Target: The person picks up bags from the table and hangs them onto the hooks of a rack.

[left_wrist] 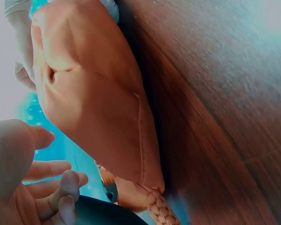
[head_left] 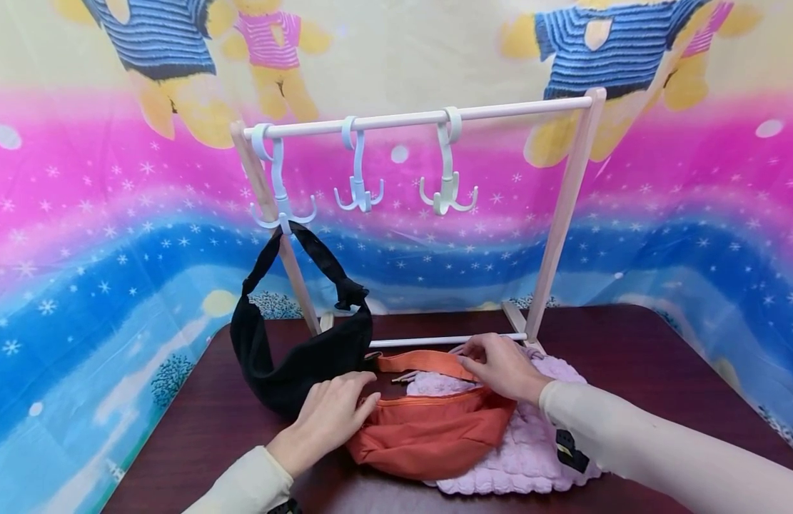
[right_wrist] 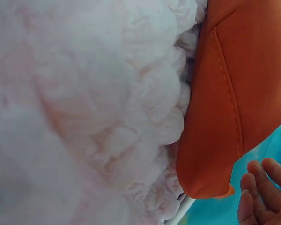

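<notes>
An orange waist bag (head_left: 435,435) lies on the table, its flat strap (head_left: 428,362) looping behind it. My left hand (head_left: 332,412) hovers by the bag's left end; in the left wrist view its fingers (left_wrist: 54,171) are loosely bent with nothing between them. Over the strap's right part is my right hand (head_left: 505,368); its relaxed fingers (right_wrist: 267,192) appear beside the bag in the right wrist view, and contact with the strap is unclear. Beneath the orange bag spreads a puffy pale pink bag (head_left: 531,450). A black shoulder bag (head_left: 300,371) hangs by its strap at left.
A wooden rack (head_left: 563,214) with a white top rail (head_left: 402,120) stands at the table's back. Three hook hangers ride the rail; the middle one (head_left: 359,187) and the right one (head_left: 446,189) carry nothing. A printed cloth (head_left: 396,250) surrounds the dark table (head_left: 184,428).
</notes>
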Demonstrator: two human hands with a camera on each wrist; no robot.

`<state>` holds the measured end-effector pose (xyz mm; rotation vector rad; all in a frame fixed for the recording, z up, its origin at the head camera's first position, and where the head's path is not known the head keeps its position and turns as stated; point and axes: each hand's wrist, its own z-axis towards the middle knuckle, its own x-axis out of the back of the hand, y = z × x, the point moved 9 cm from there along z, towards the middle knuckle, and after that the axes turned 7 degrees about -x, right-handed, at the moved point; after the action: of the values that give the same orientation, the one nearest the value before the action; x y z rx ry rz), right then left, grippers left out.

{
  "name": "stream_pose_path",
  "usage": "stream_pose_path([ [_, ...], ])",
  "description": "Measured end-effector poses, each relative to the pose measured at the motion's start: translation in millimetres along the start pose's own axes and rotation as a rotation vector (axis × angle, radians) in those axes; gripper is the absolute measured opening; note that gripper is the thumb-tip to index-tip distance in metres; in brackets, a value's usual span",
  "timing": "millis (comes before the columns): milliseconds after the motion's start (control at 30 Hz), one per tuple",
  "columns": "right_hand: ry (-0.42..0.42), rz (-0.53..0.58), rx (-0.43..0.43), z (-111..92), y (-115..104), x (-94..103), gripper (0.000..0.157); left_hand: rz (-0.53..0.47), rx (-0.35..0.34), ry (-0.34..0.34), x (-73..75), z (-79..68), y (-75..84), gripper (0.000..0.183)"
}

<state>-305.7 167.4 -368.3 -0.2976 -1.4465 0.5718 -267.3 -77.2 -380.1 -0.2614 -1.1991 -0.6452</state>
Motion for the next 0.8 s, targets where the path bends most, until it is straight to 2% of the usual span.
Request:
stream_pose_path([
  [133,-0.007,-0.004,-0.004,0.3,1.9,0.2,0.014,0.02,0.006,0.029,0.9,-0.4,-5.2,0.03],
  [433,-0.02,-0.005,-0.007,1.0,5.7,1.9,0.013,0.043,0.04,0.048,0.7,2.6,-18.9,0.027],
  [800,-0.015,-0.017,-0.01,0.9,8.7,5.2,0.019,0.006,0.098,0.025,-4.7,8.2,-39.3,0.029],
])
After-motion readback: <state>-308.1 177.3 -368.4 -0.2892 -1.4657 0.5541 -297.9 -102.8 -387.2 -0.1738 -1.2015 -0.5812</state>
